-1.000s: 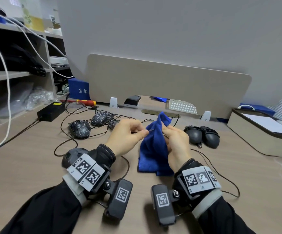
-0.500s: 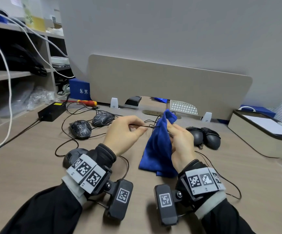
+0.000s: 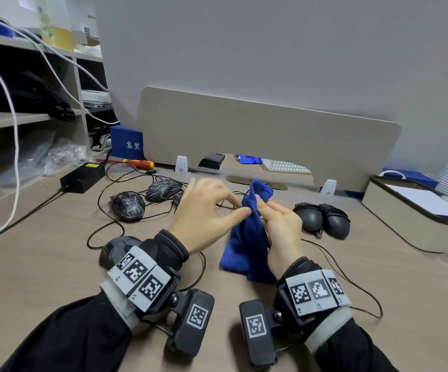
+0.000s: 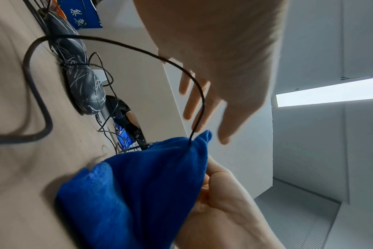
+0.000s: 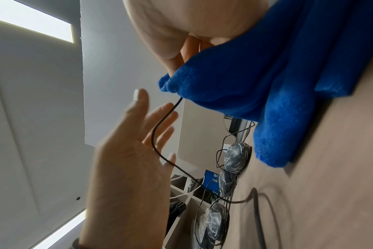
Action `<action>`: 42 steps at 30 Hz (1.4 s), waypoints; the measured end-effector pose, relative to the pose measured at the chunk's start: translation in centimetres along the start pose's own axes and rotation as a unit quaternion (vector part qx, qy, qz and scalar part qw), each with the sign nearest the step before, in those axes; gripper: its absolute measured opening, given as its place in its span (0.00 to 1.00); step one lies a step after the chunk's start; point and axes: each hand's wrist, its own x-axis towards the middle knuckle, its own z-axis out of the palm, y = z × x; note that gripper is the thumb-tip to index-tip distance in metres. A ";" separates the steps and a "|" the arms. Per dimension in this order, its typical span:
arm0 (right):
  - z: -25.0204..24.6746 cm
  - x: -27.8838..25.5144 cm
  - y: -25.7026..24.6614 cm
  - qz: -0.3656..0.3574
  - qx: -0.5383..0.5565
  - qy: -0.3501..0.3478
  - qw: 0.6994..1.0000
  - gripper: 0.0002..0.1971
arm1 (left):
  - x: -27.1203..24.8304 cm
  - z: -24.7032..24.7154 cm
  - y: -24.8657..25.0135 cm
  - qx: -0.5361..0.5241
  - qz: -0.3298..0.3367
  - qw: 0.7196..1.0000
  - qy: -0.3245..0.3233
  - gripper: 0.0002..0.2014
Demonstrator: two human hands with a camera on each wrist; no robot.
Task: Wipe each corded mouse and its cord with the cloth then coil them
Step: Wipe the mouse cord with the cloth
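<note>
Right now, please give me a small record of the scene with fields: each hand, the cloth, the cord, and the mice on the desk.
left hand: open, fingers spread, beside the cord
right hand: pinches the blue fleece cloth round the cord
blue fleece cloth: bunched, lower end on the wooden desk
thin black cord: runs out of the cloth top
two scratched grey mice: cords loose
two black mice: side by side, cords wrapped

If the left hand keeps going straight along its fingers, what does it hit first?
Most likely the blue cloth bunched in the right hand: the left hand is open, fingertips aimed at the cloth's top fold. The thin cord crosses in front of its fingers, so it may touch first; depth unclear.
</note>
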 end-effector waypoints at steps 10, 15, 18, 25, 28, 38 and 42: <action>-0.5 0.1 -1.1 0.012 0.007 0.032 0.999 0.06 | -0.1 0.4 -0.4 -0.015 -0.069 0.996 -0.063 0.10; -3.0 2.1 -2.3 0.025 0.137 0.127 0.982 0.16 | -0.1 -0.1 -1.5 -0.015 -0.110 0.992 -0.062 0.10; -2.9 2.0 -2.2 0.039 0.119 0.093 0.988 0.14 | -0.1 -0.1 -1.7 -0.049 -0.152 0.983 -0.094 0.10; -0.9 1.2 -0.6 0.005 0.019 0.004 1.000 0.06 | -0.2 0.6 -0.6 -0.124 -0.107 0.982 -0.093 0.04; -0.3 0.7 -0.3 -0.001 0.008 -0.053 0.999 0.05 | -0.2 0.7 -0.8 -0.148 -0.095 0.981 -0.081 0.08; -2.7 1.6 -2.4 0.007 0.091 0.101 0.991 0.15 | -0.1 0.4 -2.7 -0.025 -0.150 0.988 -0.017 0.13; -1.9 1.6 -1.4 -0.001 0.021 0.058 0.998 0.06 | 0.0 -0.1 -2.7 0.020 -0.217 0.975 0.051 0.11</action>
